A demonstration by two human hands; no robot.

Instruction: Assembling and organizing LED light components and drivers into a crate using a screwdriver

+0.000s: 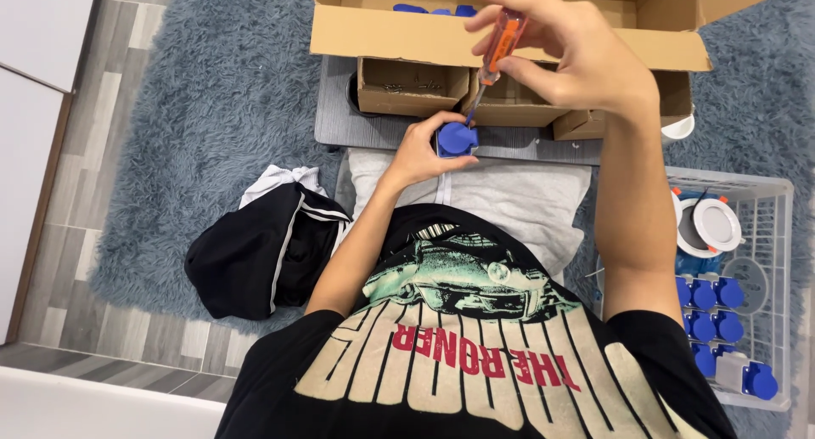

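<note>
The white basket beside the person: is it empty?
No, the white basket holds several blue round-faced parts in rows and a white round fitting.

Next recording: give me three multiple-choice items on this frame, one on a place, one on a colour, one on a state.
1. Where is the white wire basket?
A. at the person's right
B. on the grey low table
C. inside the large cardboard box

2. The screwdriver handle is:
A. green
B. orange
C. black

3. The round blue plastic socket is:
A. lying loose on the rug
B. held in the left hand
C. in the basket

Answers: 1 A, it sits beside the right arm. 2 B, orange shows in the right hand. 3 B, fingers wrap it.
</note>
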